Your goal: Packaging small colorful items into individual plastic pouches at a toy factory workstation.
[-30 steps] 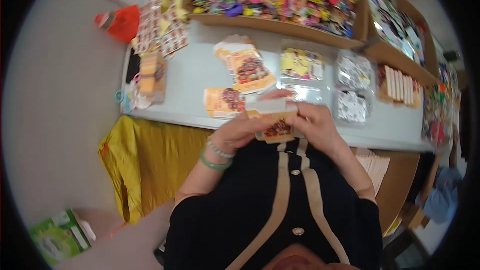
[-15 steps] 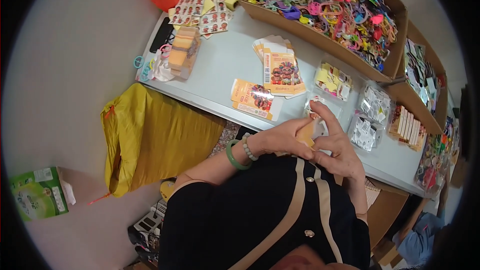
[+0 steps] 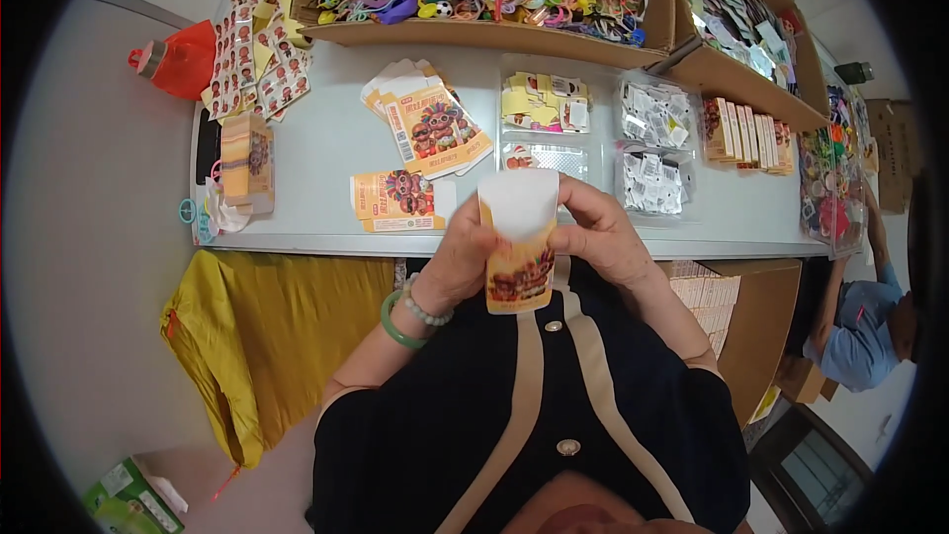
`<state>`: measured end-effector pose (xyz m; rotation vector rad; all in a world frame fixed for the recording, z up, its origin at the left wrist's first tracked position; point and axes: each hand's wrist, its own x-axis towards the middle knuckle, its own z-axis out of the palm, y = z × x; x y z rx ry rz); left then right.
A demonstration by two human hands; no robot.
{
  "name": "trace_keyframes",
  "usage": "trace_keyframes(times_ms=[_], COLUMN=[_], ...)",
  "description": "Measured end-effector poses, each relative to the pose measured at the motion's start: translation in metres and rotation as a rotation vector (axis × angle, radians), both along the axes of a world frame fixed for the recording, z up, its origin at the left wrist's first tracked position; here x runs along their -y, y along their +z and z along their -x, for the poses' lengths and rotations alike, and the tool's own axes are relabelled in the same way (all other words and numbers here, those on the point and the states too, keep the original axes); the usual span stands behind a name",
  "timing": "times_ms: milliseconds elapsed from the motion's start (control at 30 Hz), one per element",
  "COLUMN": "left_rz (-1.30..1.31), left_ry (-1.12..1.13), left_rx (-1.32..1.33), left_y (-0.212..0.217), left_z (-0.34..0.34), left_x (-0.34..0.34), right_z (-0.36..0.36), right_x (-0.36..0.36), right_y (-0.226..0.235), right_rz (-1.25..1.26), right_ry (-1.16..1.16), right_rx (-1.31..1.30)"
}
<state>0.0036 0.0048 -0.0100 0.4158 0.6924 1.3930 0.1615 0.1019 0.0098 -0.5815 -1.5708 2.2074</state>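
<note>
In front of my chest I hold a small orange printed carton point(image 3: 520, 272), its white flap raised at the top. My left hand point(image 3: 459, 255) grips its left side, the thumb pressed on the front; a green bangle and a beaded bracelet circle that wrist. On the opposite edge, my right hand point(image 3: 605, 237) pinches with thumb and fingers. Just beyond my hands on the table lie flat orange cartons point(image 3: 400, 200) and a fanned stack of more cartons point(image 3: 440, 129). A clear tray of yellow and white pieces point(image 3: 547, 104) sits farther back.
A cardboard box of colourful small toys point(image 3: 484, 35) spans the table's back. To the right are trays of silvery packets point(image 3: 654, 114) and a row of upright cartons point(image 3: 746, 133). Sticker sheets point(image 3: 259, 40) lie far left. Someone in blue point(image 3: 860, 336) is at right.
The carton has turned upright, so its printed front and white flap now show. My hands have moved apart to its two sides. The whole view has swung to the right.
</note>
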Motion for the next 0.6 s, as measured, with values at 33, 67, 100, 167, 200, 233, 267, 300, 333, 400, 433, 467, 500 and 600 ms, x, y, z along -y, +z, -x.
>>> trace_keyframes(times_ms=[33, 67, 100, 167, 200, 233, 267, 300, 333, 400, 433, 467, 500, 600], left_rz=[0.122, 0.124, 0.096, 0.041, 0.039, 0.034, 0.028, 0.026, 0.008, -0.012, 0.045, 0.101, 0.101, 0.072], left_ry=[0.159, 0.152, 0.200, 0.209, 0.203, 0.173, 0.143, 0.132, 0.064, -0.013, -0.045, -0.077, -0.080, 0.038], left_rx=[-0.160, -0.163, -0.332, -0.637, -0.638, -0.685, -0.731, -0.730, -0.646, -0.560, -0.490, -0.420, -0.420, -0.278], left_y=[0.001, -0.001, -0.006, -0.015, -0.015, -0.007, -0.002, -0.001, 0.001, 0.002, 0.000, -0.001, -0.001, 0.000], left_z=[-0.002, -0.003, -0.004, 0.000, -0.003, -0.007, -0.009, -0.008, -0.005, -0.001, 0.000, 0.000, 0.000, -0.002], left_x=[-0.002, -0.002, 0.000, 0.001, 0.002, 0.000, 0.000, 0.000, 0.001, 0.001, 0.002, 0.002, 0.001, -0.003], right_z=[-0.001, -0.001, -0.001, -0.003, -0.005, -0.006, -0.006, -0.005, -0.006, -0.008, -0.009, -0.008, -0.004, -0.001], right_x=[0.001, 0.003, 0.006, 0.008, 0.008, 0.009, 0.008, 0.007, 0.005, 0.005, 0.005, 0.007, 0.011, 0.013], right_y=[-0.004, -0.005, -0.006, -0.012, -0.017, -0.021, -0.024, -0.027, -0.029, -0.034, -0.035, -0.033, -0.027, -0.024], right_rz=[-0.047, -0.044, -0.060, -0.077, 0.012, 0.103, 0.106, 0.119, 0.130, 0.143, 0.155, 0.155, 0.116, 0.006], right_ry=[-0.063, -0.069, -0.109, -0.152, -0.170, -0.192, -0.202, -0.217, -0.232, -0.257, -0.270, -0.274, -0.362, -0.451], right_rx=[0.013, 0.012, 0.058, 0.104, 0.097, 0.090, 0.090, 0.064, 0.038, 0.061, 0.085, 0.086, 0.037, -0.002])
